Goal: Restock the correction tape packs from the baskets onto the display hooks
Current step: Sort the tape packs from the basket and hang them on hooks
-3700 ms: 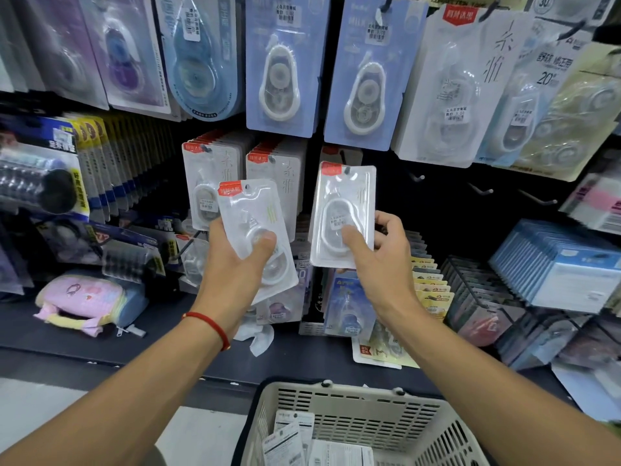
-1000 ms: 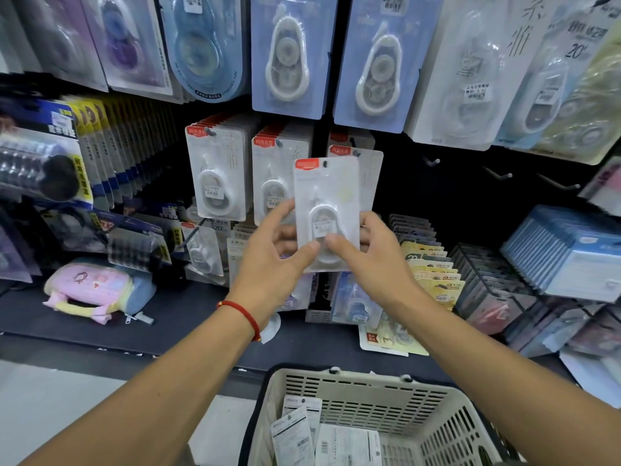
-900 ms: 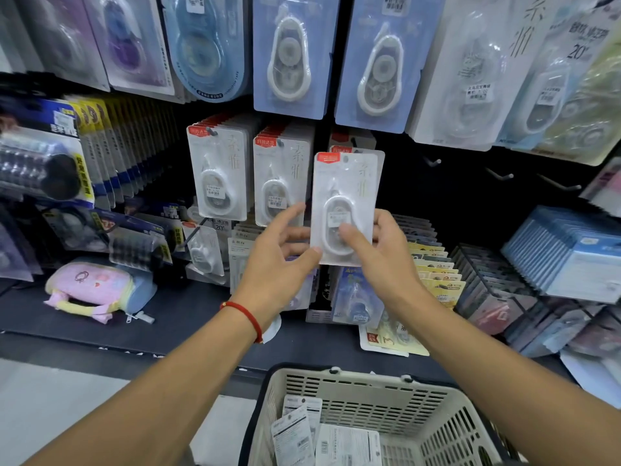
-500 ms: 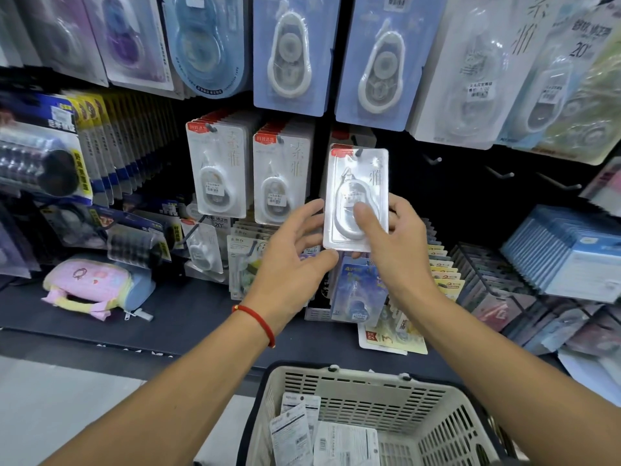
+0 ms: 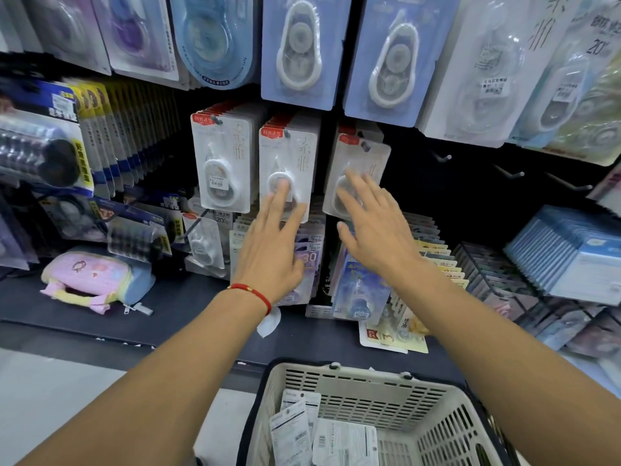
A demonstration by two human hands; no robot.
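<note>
Three rows of white correction tape packs with red corner tabs hang on display hooks. The right-hand pack hangs on its hook, and the fingertips of my right hand lie flat on its lower part, fingers spread. My left hand, a red string on its wrist, is open too, with its fingertips on the middle row's front pack. The left row hangs untouched. Below me is a beige basket with several packs lying face down.
Bare hooks stick out of the dark panel to the right. Larger blue tape packs hang above. A dark shelf below carries boxes of stationery, a pink pouch and a stack of blue packs.
The pack my right hand held in front of the right hook now hangs on it. Both hands have let go and opened flat against the hanging packs.
</note>
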